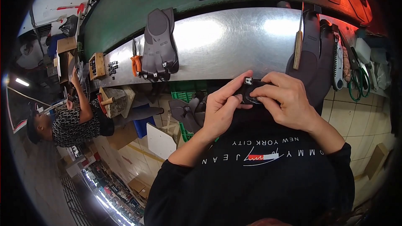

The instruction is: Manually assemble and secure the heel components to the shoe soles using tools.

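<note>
Both my hands hold a small black strap with a white buckle point(249, 88) close to my chest, just below the edge of the metal worktop point(226, 42). My left hand point(220, 111) pinches the strap's left end, thumb up near the buckle. My right hand point(287, 100) curls over its right side, fingers closed on it. A pile of dark grey sandal soles point(159, 46) lies on the worktop to the upper left.
A knife with a wooden handle point(298, 46) and more dark soles point(312, 54) lie at the right, with green-handled scissors point(356, 83) beyond. An orange-handled tool point(136, 62) rests by the sole pile. A green crate point(186, 100) stands on the floor. A person in a patterned shirt point(75, 121) works at the left.
</note>
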A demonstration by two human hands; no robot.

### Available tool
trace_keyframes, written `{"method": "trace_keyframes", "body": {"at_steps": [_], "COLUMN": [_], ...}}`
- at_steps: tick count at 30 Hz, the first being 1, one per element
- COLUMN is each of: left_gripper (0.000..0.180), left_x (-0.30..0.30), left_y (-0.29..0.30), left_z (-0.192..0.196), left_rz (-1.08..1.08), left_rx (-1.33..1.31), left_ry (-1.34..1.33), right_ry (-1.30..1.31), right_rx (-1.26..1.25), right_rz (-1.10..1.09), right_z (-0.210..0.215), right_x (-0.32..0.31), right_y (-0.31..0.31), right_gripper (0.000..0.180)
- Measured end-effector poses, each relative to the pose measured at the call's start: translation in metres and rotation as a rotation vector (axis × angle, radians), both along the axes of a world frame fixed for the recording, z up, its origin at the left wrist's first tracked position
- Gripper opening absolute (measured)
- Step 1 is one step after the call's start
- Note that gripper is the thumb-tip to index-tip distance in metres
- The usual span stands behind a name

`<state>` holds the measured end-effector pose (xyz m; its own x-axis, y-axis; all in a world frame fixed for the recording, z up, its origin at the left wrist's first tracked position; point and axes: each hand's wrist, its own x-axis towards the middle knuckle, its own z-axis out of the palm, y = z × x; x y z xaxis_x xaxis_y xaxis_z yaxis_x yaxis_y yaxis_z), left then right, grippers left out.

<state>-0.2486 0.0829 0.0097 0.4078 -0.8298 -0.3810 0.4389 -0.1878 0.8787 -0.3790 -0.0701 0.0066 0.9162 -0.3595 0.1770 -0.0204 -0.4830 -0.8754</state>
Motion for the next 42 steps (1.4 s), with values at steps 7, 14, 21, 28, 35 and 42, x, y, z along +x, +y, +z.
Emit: {"method": "trace_keyframes", "body": {"at_steps": [7, 14, 21, 28, 35, 42], "left_gripper": [0.048, 0.044, 0.047, 0.043, 0.044, 0.054], "left_x": [0.004, 0.015, 0.014, 0.014, 0.023, 0.024], "left_y": [-0.006, -0.009, -0.011, -0.015, -0.014, -0.011], "left_z": [0.001, 0.002, 0.003, 0.005, 0.013, 0.011], "left_rz": [0.026, -0.023, -0.040, -0.012, -0.005, 0.006], "left_rx": [0.115, 0.193, 0.183, 0.169, 0.245, 0.047], "left_ry": [0.004, 0.074, -0.021, -0.016, 0.247, 0.179], "right_ry": [-0.063, 0.123, 0.123, 0.060, -0.073, -0.208], "right_rx": [-0.183, 0.018, 0.073, 0.041, -0.046, -0.186], "right_rz": [0.123, 0.279, 0.178, 0.082, 0.031, 0.019], "right_z": [-0.002, 0.005, 0.000, -0.009, -0.011, -0.008], "right_x": [0.003, -0.001, -0.004, -0.006, -0.005, -0.005], "right_y": [-0.005, -0.016, -0.008, -0.003, 0.005, 0.005], "right_gripper": [0.017, 0.030, 0.031, 0.027, 0.024, 0.028]}}
